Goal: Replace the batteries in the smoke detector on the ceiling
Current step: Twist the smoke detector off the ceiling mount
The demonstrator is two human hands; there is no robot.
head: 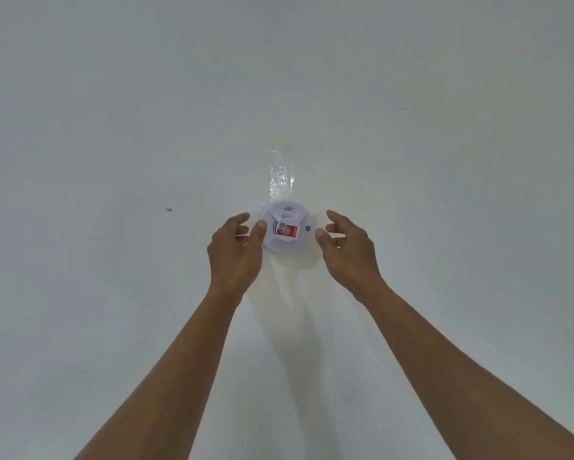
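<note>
1. The left hand's fingers are loosely curled and spread, with the thumb tip lying at the left edge of the detector. It looks to be touching the rim, though I cannot tell for sure. Nothing is gripped.
2. The right hand's fingers are likewise apart and gently bent. Its thumb tip sits just beside the detector's right edge with a sliver of ceiling showing between, so that hand holds nothing either.
3. Progress, as I judge it: the task is at its very start. The detector is mounted on the ceiling, closed, with its red label facing down. No batteries, old or new, are in view, and no compartment is open.
4. What is left: take the unit off or open it, swap the cells, then close and remount it. That is nearly everything.
5. The left hand is raised overhead on a nearly straight forearm, back of the hand toward the camera, cupped toward the detector's left side.
6. A strip of clear tape is stuck to the ceiling just beyond the detector; a small brown mark lies well off to the left.
7. The right hand mirrors the left, reaching up from the lower right and cupped toward the right side, so the two hands bracket the unit.
</note>
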